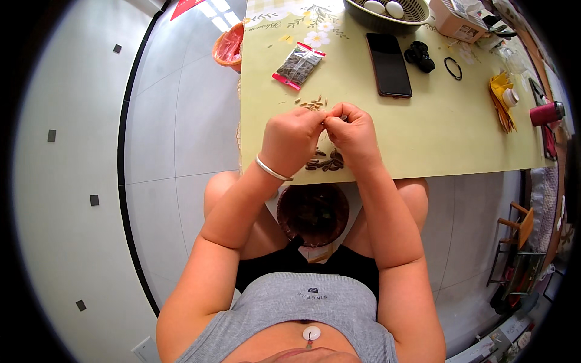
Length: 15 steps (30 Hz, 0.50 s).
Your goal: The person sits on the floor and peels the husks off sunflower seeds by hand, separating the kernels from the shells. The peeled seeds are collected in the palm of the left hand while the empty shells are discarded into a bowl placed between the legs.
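Observation:
My left hand [293,136] and my right hand [354,133] meet over the near edge of the table, fingertips pinched together. Between them is a small sunflower seed, mostly hidden by the fingers; a dark bit of it shows at my right thumb. Just beyond my left hand lies a small pile of pale shelled kernels [311,103]. Under my wrists, close to the edge, dark seed shells [328,162] are scattered. A clear packet of seeds [299,65] with pink ends rests farther off, left of centre.
Below the table edge, between my knees, stands a dark round bin [313,213]. On the table [436,139] are a black phone [389,65], a small black object [420,57], a black hair band [452,68], a basket [387,23] with eggs, and a tissue box [458,21].

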Motion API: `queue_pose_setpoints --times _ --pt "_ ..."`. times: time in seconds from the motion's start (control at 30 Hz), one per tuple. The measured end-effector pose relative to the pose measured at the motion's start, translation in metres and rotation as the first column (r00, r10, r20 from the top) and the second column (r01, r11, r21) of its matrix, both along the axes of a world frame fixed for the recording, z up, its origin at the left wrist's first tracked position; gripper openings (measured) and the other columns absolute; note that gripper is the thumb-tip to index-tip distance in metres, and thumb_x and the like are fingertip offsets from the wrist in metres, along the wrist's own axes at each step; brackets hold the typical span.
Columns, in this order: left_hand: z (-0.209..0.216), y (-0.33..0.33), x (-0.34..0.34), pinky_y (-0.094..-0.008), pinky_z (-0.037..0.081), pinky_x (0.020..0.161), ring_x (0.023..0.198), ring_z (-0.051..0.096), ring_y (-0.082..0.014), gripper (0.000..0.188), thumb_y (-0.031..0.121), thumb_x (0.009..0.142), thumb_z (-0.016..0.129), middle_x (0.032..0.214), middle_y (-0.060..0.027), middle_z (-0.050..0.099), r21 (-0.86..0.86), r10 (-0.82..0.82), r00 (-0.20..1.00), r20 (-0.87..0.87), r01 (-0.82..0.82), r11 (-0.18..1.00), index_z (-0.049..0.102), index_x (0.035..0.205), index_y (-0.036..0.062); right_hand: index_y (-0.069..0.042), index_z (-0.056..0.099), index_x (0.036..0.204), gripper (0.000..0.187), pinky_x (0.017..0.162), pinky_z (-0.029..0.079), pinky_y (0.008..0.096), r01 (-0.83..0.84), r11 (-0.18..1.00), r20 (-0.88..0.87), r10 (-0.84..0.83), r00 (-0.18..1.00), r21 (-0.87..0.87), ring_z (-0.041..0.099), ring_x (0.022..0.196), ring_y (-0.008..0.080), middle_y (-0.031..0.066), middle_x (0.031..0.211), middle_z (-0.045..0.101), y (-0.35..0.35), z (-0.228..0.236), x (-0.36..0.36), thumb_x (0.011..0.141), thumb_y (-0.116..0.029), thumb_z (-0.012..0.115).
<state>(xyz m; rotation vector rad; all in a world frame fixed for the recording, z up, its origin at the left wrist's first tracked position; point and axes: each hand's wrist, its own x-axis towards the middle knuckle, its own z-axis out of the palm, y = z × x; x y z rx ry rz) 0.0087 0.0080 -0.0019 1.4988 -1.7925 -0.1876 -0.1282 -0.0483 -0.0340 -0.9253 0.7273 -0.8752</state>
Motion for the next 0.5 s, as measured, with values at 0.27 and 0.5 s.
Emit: queue_pose_setpoints --times 0.27,0.5 --pt "0.01 -0.009 0.018 -0.0237 0.057 0.059 0.064 0.068 -0.0144 0.017 -0.002 0.082 0.069 0.081 -0.0095 0.07 0.427 0.23 0.515 -0.826 0.306 0.851 0.07 0.098 -0.0028 -0.004 0.059 0.078 0.008 0.042 0.024 0.0181 -0.126 0.981 0.151 0.104 0.983 0.145 0.037 0.049 0.0002 -0.0048 0.064 0.051 -0.008 0.006 -0.013 0.083 -0.004 0.066" --pt "0.001 -0.015 0.022 -0.0239 0.057 0.061 0.068 0.068 -0.0138 0.012 0.0 0.084 0.068 0.083 -0.0088 0.07 0.367 0.205 0.439 -0.875 0.322 0.873 0.067 0.095 -0.0013 -0.002 0.059 0.081 0.004 0.043 0.027 0.0179 -0.041 0.994 0.145 0.026 0.989 0.102 0.042 0.052 0.0024 -0.0016 0.066 0.054 -0.008 0.007 -0.011 0.082 -0.002 0.063"
